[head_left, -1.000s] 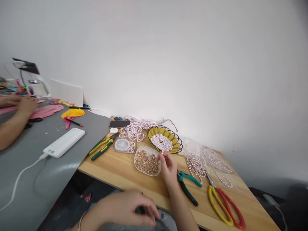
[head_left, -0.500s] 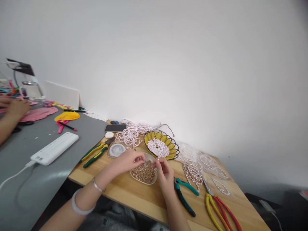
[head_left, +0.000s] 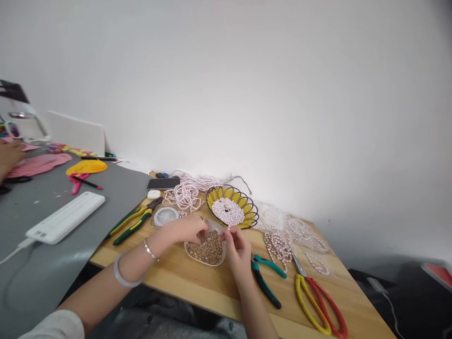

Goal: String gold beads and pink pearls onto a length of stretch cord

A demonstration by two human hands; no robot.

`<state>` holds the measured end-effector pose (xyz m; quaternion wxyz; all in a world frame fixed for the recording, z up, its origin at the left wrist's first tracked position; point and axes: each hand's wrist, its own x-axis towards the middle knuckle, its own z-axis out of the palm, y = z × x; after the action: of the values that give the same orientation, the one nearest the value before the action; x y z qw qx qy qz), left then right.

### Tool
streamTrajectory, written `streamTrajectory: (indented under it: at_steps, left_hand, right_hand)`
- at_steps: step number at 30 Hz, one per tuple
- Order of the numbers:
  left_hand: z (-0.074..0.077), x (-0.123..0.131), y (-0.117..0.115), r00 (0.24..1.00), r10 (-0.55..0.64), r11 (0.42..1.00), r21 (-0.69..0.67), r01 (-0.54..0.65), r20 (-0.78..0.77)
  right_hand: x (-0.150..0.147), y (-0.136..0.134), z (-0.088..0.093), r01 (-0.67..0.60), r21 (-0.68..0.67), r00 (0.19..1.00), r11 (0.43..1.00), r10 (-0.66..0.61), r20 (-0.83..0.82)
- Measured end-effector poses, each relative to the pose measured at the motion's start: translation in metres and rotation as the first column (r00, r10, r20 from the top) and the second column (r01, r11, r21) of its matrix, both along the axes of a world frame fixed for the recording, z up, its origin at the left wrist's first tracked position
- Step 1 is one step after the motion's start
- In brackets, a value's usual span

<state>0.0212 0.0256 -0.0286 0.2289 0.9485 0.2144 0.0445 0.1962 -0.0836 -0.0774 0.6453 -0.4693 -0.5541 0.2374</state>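
Note:
A clear tray of small gold beads sits on the wooden table. My left hand reaches into its upper left part, fingertips down among the beads; what they hold, if anything, is hidden. At the tray's right edge my right hand is pinched, with a tiny pale bead at the fingertips. Behind the tray stands a yellow wire basket holding pale pink beads. A spool in a clear case lies left of my left hand.
Yellow-green pliers lie left, teal pliers right, beside red-yellow scissors. Bead strands lie behind them. A phone is at the back. On the grey table are a white power bank and another person's hand.
My left hand has lowered from above the tray into the gold beads. My right hand keeps its pinch beside the tray. The view has shifted slightly to the right.

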Motion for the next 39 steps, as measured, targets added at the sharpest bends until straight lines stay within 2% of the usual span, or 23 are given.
streamTrajectory:
  at_steps: [4,10,16,20,24,29,35,39]
  left_hand:
    - [-0.003,0.001,0.000,0.999,0.006,1.000,0.018,-0.005,-0.045]
    - [0.001,0.003,-0.002,0.999,0.018,1.000,0.001,-0.018,-0.043]
    - [0.003,0.001,0.001,1.000,0.003,0.998,-0.070,-0.005,-0.024]
    - [0.009,0.000,0.005,1.000,-0.015,0.991,-0.134,0.015,-0.004]
    - [0.014,0.002,0.004,0.998,-0.005,0.990,-0.142,0.013,0.055]
    - [0.004,0.005,-0.001,0.993,-0.027,0.987,-0.156,0.046,0.118]
    - [-0.007,0.000,0.000,0.991,-0.096,0.980,-0.162,0.111,0.097]
    - [-0.009,0.000,-0.001,0.992,-0.092,0.984,-0.143,0.105,0.089]
  right_hand:
    - [0.000,-0.001,0.001,0.007,-0.002,1.000,1.000,-0.007,0.001]
    - [0.000,-0.001,0.003,0.026,-0.019,1.000,0.999,-0.026,0.001]
    - [-0.001,0.002,0.001,0.003,-0.037,0.999,0.999,-0.004,-0.041]
    - [-0.001,0.004,-0.001,-0.005,-0.037,0.994,0.999,0.001,-0.106]
    - [-0.001,0.004,0.000,-0.009,-0.033,0.991,0.999,0.004,-0.133]
    - [-0.002,0.003,0.001,-0.015,-0.046,0.993,0.999,0.010,-0.121]
    - [-0.002,0.002,0.000,-0.002,-0.060,0.996,0.998,-0.003,-0.090]
    - [-0.002,0.001,0.000,-0.005,-0.061,0.998,0.998,0.001,-0.067]
